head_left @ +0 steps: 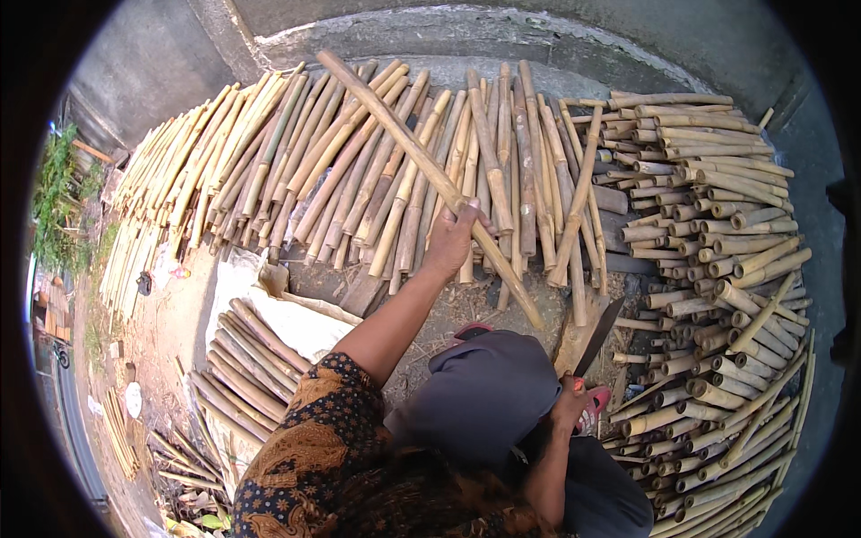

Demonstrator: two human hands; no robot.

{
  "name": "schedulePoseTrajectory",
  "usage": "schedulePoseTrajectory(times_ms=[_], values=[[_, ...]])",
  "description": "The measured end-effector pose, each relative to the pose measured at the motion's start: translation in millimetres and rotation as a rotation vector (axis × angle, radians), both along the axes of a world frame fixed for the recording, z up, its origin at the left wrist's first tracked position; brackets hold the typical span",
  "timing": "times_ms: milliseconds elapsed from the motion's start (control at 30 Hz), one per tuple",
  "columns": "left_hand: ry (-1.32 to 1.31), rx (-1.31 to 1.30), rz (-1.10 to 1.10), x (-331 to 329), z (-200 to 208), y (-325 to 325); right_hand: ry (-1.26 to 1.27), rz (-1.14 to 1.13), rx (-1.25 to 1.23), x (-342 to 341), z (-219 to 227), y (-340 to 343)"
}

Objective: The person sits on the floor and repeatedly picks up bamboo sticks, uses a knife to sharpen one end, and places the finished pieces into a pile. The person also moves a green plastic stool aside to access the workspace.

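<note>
My left hand (451, 238) is stretched out in front of me, its fingers wrapped round a long bamboo pole (395, 125). The pole slants from the far left down toward the near right, over a row of bamboo poles (336, 193) lying side by side. Low by my right knee, my right hand (569, 405) grips the handle of a machete (599, 339). Its dark, broad blade points up and away from me. Beside the blade is a wooden block (574, 336), partly hidden by my knee.
A tall stack of cut bamboo (717, 242) rises on the right, ends toward me. More bamboo poles (251, 359) lie at the near left by a white sack (309, 327). A concrete wall (538, 40) closes off the far side. Wood chips litter the ground (430, 314).
</note>
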State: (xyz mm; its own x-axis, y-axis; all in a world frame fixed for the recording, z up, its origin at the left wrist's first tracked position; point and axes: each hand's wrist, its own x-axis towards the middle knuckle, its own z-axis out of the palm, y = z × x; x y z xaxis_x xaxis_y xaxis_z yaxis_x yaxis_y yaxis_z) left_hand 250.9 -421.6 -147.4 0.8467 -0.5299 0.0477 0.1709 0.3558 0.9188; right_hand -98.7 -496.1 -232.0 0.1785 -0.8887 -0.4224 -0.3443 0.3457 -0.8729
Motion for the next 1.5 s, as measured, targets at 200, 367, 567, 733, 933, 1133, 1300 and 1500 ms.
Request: schedulePoseTrajectory(times_ms=[200,367,567,733,933,1133,1300,1500], values=[[-0.066,0.450,0.827,97.3,-50.9,261.8,0.085,0.075,-0.056,11.1,3.0,7.3],[0.030,1.225,1.141,43.8,-108.8,474.7,0.064,0.091,0.000,19.6,-0.2,8.7],[0.613,1.839,0.889,-52.5,-141.0,540.6,0.084,0.098,0.078,30.9,4.3,17.5],[0.680,1.843,0.861,-52.5,-141.8,529.8,0.047,0.109,0.106,32.0,11.8,21.6],[0.028,1.947,1.045,2.7,-111.2,453.4,0.004,0.006,0.204,21.8,-7.5,15.6],[-0.672,1.096,0.623,63.1,-100.2,246.7,0.052,-0.046,0.259,13.8,-26.4,7.4],[-0.514,1.186,0.164,47.8,-96.9,85.3,0.034,-0.127,0.323,7.5,-26.3,5.6],[-0.540,1.400,0.030,60.8,-114.2,49.9,-0.066,-0.169,0.391,-0.6,-26.6,5.2]])
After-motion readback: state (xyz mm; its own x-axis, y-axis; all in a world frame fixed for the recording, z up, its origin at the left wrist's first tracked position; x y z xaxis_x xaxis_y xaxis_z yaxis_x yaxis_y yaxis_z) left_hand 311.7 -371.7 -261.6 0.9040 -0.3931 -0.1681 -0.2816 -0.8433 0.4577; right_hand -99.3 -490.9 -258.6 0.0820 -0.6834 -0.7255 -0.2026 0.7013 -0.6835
